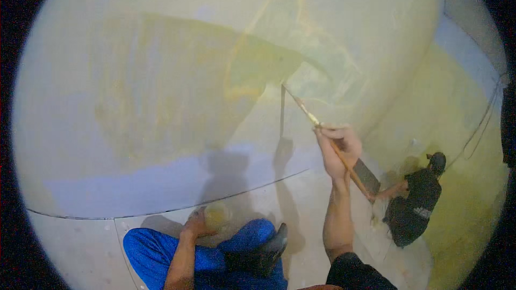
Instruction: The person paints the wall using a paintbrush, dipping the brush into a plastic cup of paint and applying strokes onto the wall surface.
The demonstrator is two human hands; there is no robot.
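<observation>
A long-handled paintbrush [308,114] is pinched in my right hand [340,151], its tip at the painted wall [181,88] beside the lower edge of a dark green patch. Its shadow falls just below the tip. Yellowish outlines of a pointed shape [294,20] and several green and white strokes show around that spot. Low in the view, close to my knee, my left hand [196,223] holds a round container of yellowish paint [217,215]. The container looks clear, though the picture is too blurred to be sure.
At the right, a person in black with a dark cap [419,197] crouches by another painted stretch. A dark flat object [367,177] lies behind my right wrist. Cords [481,123] hang at the far right. The pale floor [84,237] meets the wall along a dark curved line.
</observation>
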